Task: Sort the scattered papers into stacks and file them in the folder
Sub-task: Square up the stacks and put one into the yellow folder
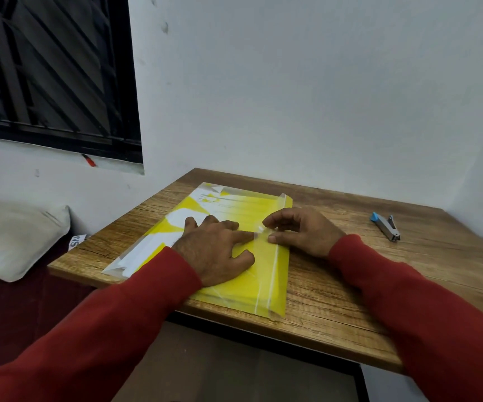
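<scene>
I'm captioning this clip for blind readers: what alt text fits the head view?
A person's left hand presses flat on a yellow zip folder on a wooden table, while the right hand pinches its white slider. A stapler lies to the right.

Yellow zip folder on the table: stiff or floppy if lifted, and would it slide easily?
The yellow zip folder looks like thin glossy plastic, so probably floppy when lifted. Its slick surface likely slides on the wooden table; the left hand lies flat on it.

The left hand [215, 248] hides part of the folder [266, 274]; papers inside show unclearly.
</scene>
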`<state>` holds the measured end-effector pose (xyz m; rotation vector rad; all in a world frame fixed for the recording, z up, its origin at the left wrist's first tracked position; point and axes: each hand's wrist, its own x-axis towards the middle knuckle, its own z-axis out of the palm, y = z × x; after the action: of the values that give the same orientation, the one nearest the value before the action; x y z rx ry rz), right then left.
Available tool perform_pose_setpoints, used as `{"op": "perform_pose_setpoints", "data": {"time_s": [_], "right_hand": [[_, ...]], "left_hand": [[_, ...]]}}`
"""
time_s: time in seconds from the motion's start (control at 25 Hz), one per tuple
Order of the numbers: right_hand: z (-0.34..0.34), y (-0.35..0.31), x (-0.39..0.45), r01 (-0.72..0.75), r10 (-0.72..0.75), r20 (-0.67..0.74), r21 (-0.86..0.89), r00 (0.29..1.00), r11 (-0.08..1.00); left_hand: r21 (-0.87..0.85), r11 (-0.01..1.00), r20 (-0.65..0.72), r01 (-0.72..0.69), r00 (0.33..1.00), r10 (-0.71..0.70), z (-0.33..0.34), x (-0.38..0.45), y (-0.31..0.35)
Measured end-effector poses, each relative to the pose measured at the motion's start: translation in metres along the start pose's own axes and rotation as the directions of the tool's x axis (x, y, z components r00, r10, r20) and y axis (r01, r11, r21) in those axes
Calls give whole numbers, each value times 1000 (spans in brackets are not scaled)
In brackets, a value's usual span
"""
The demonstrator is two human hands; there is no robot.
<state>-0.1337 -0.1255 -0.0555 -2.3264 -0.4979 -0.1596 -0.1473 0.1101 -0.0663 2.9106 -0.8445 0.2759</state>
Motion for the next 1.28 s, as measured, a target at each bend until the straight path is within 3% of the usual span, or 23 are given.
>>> {"op": "perform_pose_setpoints", "data": {"time_s": [0.16,0.56,0.88,1.28], "right_hand": [[-1,2,1,12,-13,-12,-87,1000,996],[0,-1,-1,122,-112,49,-322,993,939],[1,-2,2,107,-81,92,-336,992,936],[0,-9,6,192,-156,116,-459,981,867]], "left_hand": [[-80,996,-36,38,999,-41,-1,0,1],[9,1000,-18,17,1000,-17,0,0,2],[11,1000,-20,26,999,-25,-1,-1,4],[18,999,-23,35,999,-34,1,-1,4]]}}
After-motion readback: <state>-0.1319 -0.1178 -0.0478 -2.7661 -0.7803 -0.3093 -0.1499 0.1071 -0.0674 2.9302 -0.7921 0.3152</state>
